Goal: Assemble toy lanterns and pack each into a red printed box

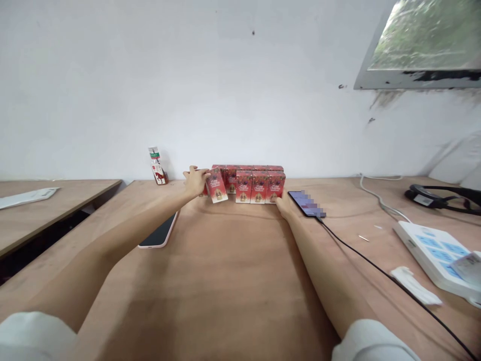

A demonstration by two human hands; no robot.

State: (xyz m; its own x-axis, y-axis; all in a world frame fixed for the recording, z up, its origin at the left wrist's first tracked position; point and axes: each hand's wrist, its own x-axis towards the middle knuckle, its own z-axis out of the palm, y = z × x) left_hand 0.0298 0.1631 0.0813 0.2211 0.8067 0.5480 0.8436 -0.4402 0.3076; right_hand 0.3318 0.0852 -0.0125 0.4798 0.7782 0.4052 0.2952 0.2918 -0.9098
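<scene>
Several small red boxes (259, 185) stand in rows near the far edge of the wooden table (233, 281), against the white wall. My left hand (195, 181) is closed on one tilted red box (217, 185) at the left end of the group. On the tabletop, my right hand (284, 205) touches the rightmost red box (275, 187); its fingers are mostly hidden.
A small bottle (158, 168) leans by the wall at the left. A dark phone (160, 233) lies under my left forearm. Another phone (306, 203) with a black cable lies right of the boxes. A white box (436, 253), a crumpled tissue (415, 286) and black glasses (443, 196) sit at the right.
</scene>
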